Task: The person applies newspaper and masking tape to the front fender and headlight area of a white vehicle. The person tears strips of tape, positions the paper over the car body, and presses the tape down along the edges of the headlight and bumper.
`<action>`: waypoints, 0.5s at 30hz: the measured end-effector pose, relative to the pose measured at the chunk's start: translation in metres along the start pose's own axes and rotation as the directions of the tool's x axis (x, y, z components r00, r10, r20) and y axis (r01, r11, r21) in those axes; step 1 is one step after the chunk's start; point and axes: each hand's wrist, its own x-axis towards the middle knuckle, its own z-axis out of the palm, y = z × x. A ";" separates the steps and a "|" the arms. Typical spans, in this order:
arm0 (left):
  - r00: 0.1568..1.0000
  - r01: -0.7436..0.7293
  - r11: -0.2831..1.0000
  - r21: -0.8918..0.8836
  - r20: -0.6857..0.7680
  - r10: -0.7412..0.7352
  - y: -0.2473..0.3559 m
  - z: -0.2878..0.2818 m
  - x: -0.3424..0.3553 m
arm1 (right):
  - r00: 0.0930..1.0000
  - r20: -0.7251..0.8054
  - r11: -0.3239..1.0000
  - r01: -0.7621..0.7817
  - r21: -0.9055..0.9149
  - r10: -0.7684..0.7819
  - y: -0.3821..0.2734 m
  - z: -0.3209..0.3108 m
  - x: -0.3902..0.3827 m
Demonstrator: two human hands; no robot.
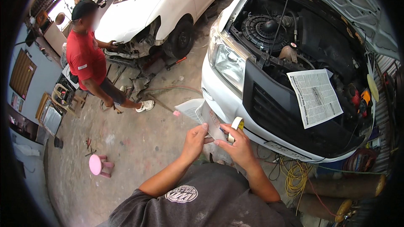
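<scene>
My left hand (194,143) grips the left side of a folded sheet of printed paper (210,117), thumb on top. My right hand (235,145) has a roll of pale masking tape (236,126) in its fingers and also touches the folded paper's lower right part. An open, lighter part of the paper (188,108) sticks out to the upper left. Just beyond my hands is the front bumper (223,109) of a white car with its hood up. A newspaper sheet (309,109) lies over the front edge of the engine bay, right of the headlight (227,69).
A co-worker in red (82,56) stands at a second white car (132,8) with its front dismantled. A pink stool (97,164), pliers (88,143) and hoses (176,87) are on the floor. Yellow cables (290,176) and cylinders (336,185) lie at lower right.
</scene>
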 end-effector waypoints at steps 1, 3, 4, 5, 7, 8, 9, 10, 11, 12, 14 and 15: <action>1.000 0.016 1.000 -0.022 0.000 -0.016 0.000 0.000 0.001 | 1.000 0.007 1.000 -0.018 0.001 0.018 0.000 0.001 0.000; 0.999 0.039 0.998 -0.040 -0.003 -0.039 0.005 0.003 0.001 | 1.000 0.000 0.999 -0.024 -0.023 0.024 0.003 0.004 -0.001; 0.999 0.049 0.998 -0.049 -0.004 -0.049 0.007 0.004 0.002 | 1.000 -0.014 0.999 -0.013 -0.049 0.012 0.006 0.007 -0.002; 0.998 0.056 0.997 -0.049 0.003 -0.056 0.007 0.003 0.003 | 1.000 -0.027 0.997 -0.002 -0.075 0.000 0.008 0.008 -0.003; 0.998 0.069 0.996 -0.049 0.011 -0.069 0.007 0.001 0.003 | 0.999 -0.032 0.998 -0.008 -0.068 0.006 0.008 0.009 -0.003; 0.998 0.069 0.997 -0.045 0.005 -0.069 0.007 0.001 0.004 | 0.999 -0.034 0.998 -0.011 -0.065 0.009 0.007 0.010 -0.002; 0.998 0.069 0.997 -0.041 0.000 -0.069 0.008 0.001 0.004 | 0.999 -0.031 0.998 -0.013 -0.060 0.012 0.006 0.010 -0.002; 0.998 0.069 0.997 -0.037 -0.006 -0.069 0.008 0.001 0.005 | 1.000 -0.027 0.998 -0.016 -0.055 0.014 0.003 0.009 -0.002; 0.997 0.074 0.996 -0.041 -0.001 -0.074 0.008 0.000 0.005 | 1.000 -0.022 0.999 -0.018 -0.050 0.017 0.002 0.009 -0.001; 0.997 0.077 0.996 -0.043 0.006 -0.077 0.008 0.000 0.006 | 1.000 -0.024 0.999 -0.016 -0.048 0.015 0.002 0.009 -0.001; 0.996 0.085 0.995 -0.050 0.017 -0.084 0.008 -0.001 0.006 | 1.000 -0.027 0.999 -0.014 -0.043 0.012 0.001 0.010 -0.002; 0.996 0.089 0.994 -0.055 0.021 -0.088 0.009 -0.001 0.006 | 1.000 -0.025 0.999 -0.012 -0.049 0.011 0.001 0.010 -0.001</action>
